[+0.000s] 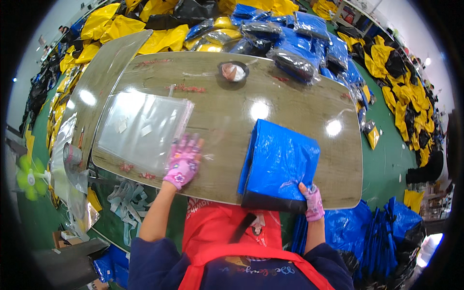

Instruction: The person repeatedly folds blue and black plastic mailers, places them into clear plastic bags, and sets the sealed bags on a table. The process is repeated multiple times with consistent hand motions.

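My left hand point(183, 162), in a pink flowered fingerless glove, is spread palm down at the right edge of a stack of clear plastic bags point(152, 134). Its fingertips are blurred, and nothing shows in its grasp. To the right lies a folded blue woven-plastic sheet or bag point(281, 159) with a black lower band, reaching over the table's near edge. My right hand point(313, 203), gloved alike, grips its lower right corner with the thumb on top; the other fingers are hidden underneath.
A dark bowl point(233, 73) with crumpled material stands at the far side of the wood-patterned table point(217, 112). Wrapped blue packs point(295, 59) crowd the far right corner. A tape roll point(72, 154) sits left; a green fan point(32, 179) stands beyond. Yellow and black goods point(413, 96) cover the floor.
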Action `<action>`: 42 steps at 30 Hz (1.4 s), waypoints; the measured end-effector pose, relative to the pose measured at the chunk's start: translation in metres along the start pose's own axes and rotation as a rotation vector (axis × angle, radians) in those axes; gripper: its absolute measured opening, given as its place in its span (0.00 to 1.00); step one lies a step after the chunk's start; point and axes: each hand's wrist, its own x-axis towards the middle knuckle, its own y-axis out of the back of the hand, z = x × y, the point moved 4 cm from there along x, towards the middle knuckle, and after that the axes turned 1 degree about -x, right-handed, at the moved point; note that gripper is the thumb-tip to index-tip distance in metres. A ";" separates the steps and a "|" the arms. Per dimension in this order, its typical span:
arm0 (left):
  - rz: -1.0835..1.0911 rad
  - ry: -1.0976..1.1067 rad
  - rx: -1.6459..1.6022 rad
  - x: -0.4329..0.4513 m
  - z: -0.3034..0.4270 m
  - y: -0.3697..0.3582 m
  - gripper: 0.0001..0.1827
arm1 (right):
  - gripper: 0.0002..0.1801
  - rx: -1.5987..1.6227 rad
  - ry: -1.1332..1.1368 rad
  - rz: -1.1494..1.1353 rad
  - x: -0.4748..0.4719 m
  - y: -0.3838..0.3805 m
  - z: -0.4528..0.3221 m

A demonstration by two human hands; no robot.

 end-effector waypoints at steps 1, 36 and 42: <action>-0.062 -0.129 -0.040 0.002 0.027 0.003 0.29 | 0.32 0.032 0.002 -0.013 -0.003 0.001 0.001; -0.021 -0.366 -0.286 -0.057 0.092 0.088 0.32 | 0.13 -0.428 0.340 -0.367 0.036 -0.103 -0.037; 0.042 -0.372 -0.293 -0.059 0.098 0.084 0.30 | 0.15 -0.327 0.188 -0.120 0.006 -0.073 -0.003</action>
